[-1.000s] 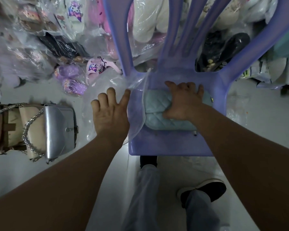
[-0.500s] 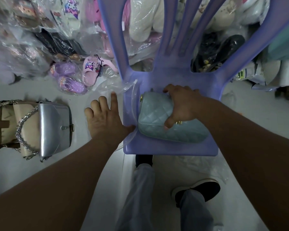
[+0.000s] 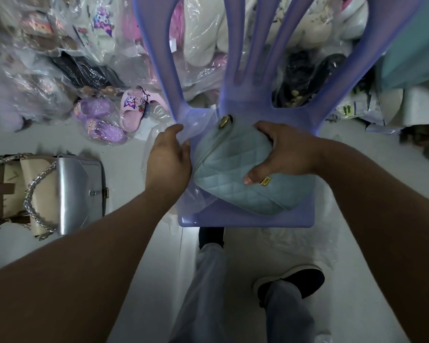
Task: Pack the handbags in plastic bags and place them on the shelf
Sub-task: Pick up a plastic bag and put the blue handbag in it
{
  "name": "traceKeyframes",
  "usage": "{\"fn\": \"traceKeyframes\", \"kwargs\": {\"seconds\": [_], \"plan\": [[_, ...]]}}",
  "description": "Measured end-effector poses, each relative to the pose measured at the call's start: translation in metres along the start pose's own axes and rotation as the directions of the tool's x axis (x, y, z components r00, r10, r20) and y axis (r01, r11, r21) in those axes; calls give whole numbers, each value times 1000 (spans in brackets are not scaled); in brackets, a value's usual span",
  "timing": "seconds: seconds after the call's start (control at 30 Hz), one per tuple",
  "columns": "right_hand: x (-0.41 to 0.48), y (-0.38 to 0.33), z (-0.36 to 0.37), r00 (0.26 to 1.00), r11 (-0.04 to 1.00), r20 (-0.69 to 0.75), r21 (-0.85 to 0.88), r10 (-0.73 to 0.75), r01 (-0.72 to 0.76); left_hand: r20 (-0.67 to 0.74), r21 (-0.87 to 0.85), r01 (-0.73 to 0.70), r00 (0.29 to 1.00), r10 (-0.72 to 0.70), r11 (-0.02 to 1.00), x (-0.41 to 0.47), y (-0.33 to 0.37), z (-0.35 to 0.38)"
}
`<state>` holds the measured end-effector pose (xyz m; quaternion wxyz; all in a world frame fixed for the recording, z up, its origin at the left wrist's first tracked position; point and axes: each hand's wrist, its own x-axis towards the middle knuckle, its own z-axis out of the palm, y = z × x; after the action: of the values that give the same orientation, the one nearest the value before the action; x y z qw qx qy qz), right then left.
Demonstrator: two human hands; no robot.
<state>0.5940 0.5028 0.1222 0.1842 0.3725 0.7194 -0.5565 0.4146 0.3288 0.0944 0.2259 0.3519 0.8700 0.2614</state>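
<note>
A pale blue quilted handbag (image 3: 238,179) lies tilted on the seat of a lilac plastic chair (image 3: 245,216), its gold clasp end pointing toward the chair back and its other end toward the front edge of the seat. The right hand (image 3: 285,149) grips it from the right side, fingers (image 3: 263,128) curled over the top edge and the thumb pressed on the quilted face beside a small gold tag (image 3: 266,181). The left hand (image 3: 167,157) is just left of the handbag, its fingers closed on the edge of a clear plastic bag (image 3: 196,125) that drapes over the left side of the seat and lies partly under the handbag; the handbag's left end sits at the bag's mouth. On the white floor (image 3: 129,174) well to the left lie a silver handbag (image 3: 81,191) and a beige one with a chain strap (image 3: 39,194), touching each other. Behind the chair are heaps of slippers (image 3: 131,111) wrapped in clear plastic. The person's legs (image 3: 208,280) and a dark shoe (image 3: 300,278) show below the seat.
</note>
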Motion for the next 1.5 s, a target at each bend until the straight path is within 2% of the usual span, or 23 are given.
{"fn": "traceKeyframes", "kwargs": {"seconds": [0.07, 0.13, 0.27, 0.37, 0.5, 0.57, 0.67, 0.77, 0.83, 0.9, 0.93, 1.0, 1.07, 1.1, 1.17, 1.2, 1.27, 1.3, 1.33, 1.37, 1.4, 1.43, 1.5], "plan": [[3, -1, 6, 1000, 1000, -6, -3, 1, -1, -78, -76, 32, 996, -38, 997, 6, 13, -3], [5, 0, 12, 999, 1000, -35, 18, 1, -1, -128, -73, -11, 992, 2, 997, 11, 29, -8], [10, 7, 23, 991, 996, -131, 93, 8, 4, -83, -54, -323, 944, 318, 945, 13, 63, -10], [10, 13, 29, 987, 986, -162, 161, -13, 39, 9, 67, -502, 865, 502, 863, 12, 76, -9], [10, 21, 29, 975, 971, -216, 221, -47, 95, 54, 187, -706, 701, 711, 683, 9, 72, -13], [10, 24, 27, 959, 954, -266, 249, -99, 168, 104, 173, -763, 643, 759, 623, 6, 70, -11], [6, 32, 25, 936, 923, -318, 294, -152, 249, 148, 127, -782, 624, 768, 611, -1, 70, -5], [-1, 32, 18, 905, 928, -251, 58, -342, 367, 170, 58, -785, 617, 769, 617, -4, 76, 0], [-3, 17, 15, 896, 835, -359, 383, -260, 396, 177, 19, -795, 599, 781, 606, -3, 82, 1], [-1, 16, 21, 909, 713, -390, 596, -144, 369, 158, 3, -800, 593, 790, 600, -3, 88, 2], [-5, 11, 20, 916, 664, -396, 668, -66, 336, 139, 23, -800, 597, 790, 600, -4, 89, 2], [-11, 10, 12, 867, 734, -488, 624, 98, 268, 93, 129, -782, 622, 777, 610, -9, 91, 4], [-15, 23, 17, 798, 831, -597, 482, 80, 278, 65, 249, -730, 668, 742, 636, -13, 89, 8], [-14, 31, 19, 756, 931, -651, 308, 58, 194, 54, 304, -689, 702, 710, 658, -14, 87, 10], [-10, 37, 24, 636, 952, -757, 285, 151, 112, -15, 400, -559, 788, 615, 726, -18, 80, 14], [-11, 36, 24, 595, 937, -786, 314, 165, 154, -72, 410, -480, 831, 552, 776, -19, 77, 14], [-13, 37, 23, 545, 894, -810, 388, 215, 225, -161, 251, -255, 940, 301, 934, -17, 72, 16], [-13, 36, 22, 531, 886, -817, 398, 225, 237, -142, 76, -64, 987, 75, 995, -13, 71, 16], [-14, 34, 21, 520, 880, -823, 404, 230, 250, -31, -133, 188, 980, -194, 973, -6, 73, 16], [-13, 32, 21, 522, 876, -825, 401, 217, 270, 163, -319, 437, 899, -406, 841, 1, 77, 17], [-13, 29, 21, 525, 862, -827, 404, 200, 308, 357, -443, 609, 793, -494, 658, 7, 80, 18], [-13, 28, 24, 529, 849, -830, 400, 176, 346, 502, -513, 705, 709, -496, 490, 11, 82, 20], [-9, 23, 29, 549, 847, -826, 381, 132, 370, 634, -619, 745, 662, -400, 251, 16, 88, 22]]}}
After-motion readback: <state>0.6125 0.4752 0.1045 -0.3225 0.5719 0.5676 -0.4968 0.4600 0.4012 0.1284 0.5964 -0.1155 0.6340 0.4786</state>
